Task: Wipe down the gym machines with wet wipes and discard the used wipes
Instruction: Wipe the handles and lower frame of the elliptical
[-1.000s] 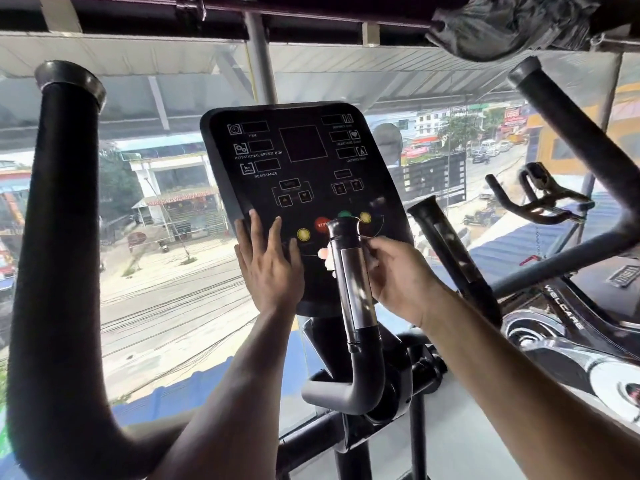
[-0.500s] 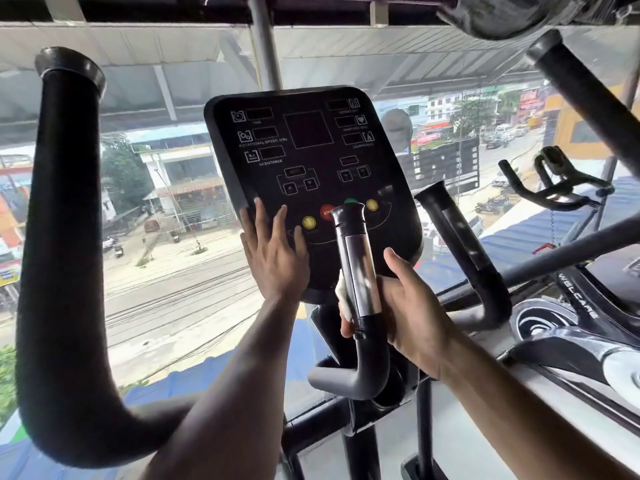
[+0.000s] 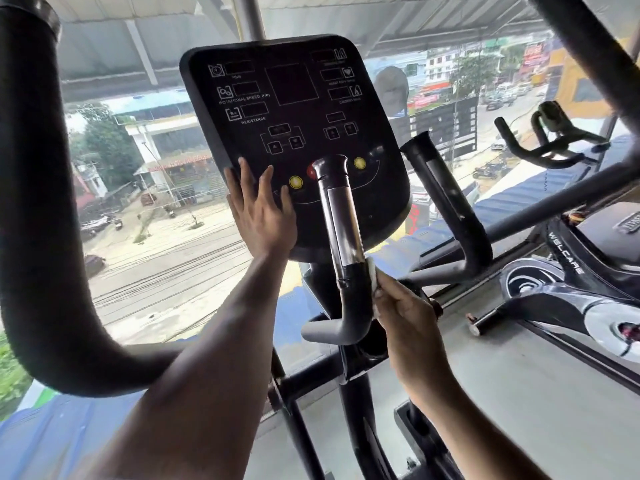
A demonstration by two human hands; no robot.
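A black console [image 3: 294, 109] with yellow and red buttons stands in front of me on the machine. My left hand [image 3: 261, 211] lies flat against its lower left part, fingers straight. A short black handle with a chrome sensor strip [image 3: 341, 223] rises in front of the console. My right hand [image 3: 405, 306] grips a white wet wipe [image 3: 372, 275] and presses it against the right side of that handle's lower bend. Most of the wipe is hidden in the hand.
A thick black padded arm [image 3: 31, 202] curves down on the left. A second short handle [image 3: 446, 202] stands to the right. An exercise bike [image 3: 571, 265] sits at the right on the grey floor. A glass wall ahead looks onto a street.
My right hand has slid the wipe down the handle, from the top near the buttons to the lower bend. The left hand has stayed on the console. The camera moved closer.
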